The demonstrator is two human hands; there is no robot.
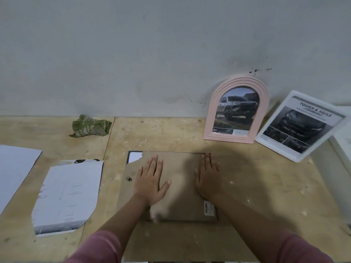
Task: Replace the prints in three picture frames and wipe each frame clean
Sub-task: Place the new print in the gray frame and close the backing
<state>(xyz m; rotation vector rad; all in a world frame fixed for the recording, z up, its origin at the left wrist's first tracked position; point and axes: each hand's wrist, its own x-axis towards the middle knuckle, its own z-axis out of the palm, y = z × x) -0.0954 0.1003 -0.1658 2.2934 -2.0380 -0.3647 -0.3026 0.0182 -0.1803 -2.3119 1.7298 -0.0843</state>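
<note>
scene: a person leaned over a plywood table (247, 186) set against a grey wall, both hands flat on the back of a picture frame.
frame in hand: the third frame (217, 215) lay face down at the near centre of the table, its brown backing board (180, 186) uppermost, long axis running roughly 9 to 3 o'clock; a white print (135, 156) showed through a torn corner of the board at 10 o'clock.
left hand: the left hand (150, 179) pressed palm down on the board's left half, fingers straight and slightly fanned toward 12 o'clock, thumb splayed to 2 o'clock.
right hand: the right hand (208, 177) lay flat at the board's right edge, fingers straight and close together, tips at the far right corner.
key relation: the board sat directly under both palms, neither hand nearer; seating it appeared to be the step under way.
finished frames: a pink arched frame (214, 111) and a white frame (284, 154) leaned on the wall at 1 and 2 o'clock, prints in.
cloth: a green cloth (91, 126) lay at 11 o'clock, well apart from both hands, so wiping looked not yet begun.
loose sheets: cut paper sheets (70, 194) lay at 9 o'clock.
</note>
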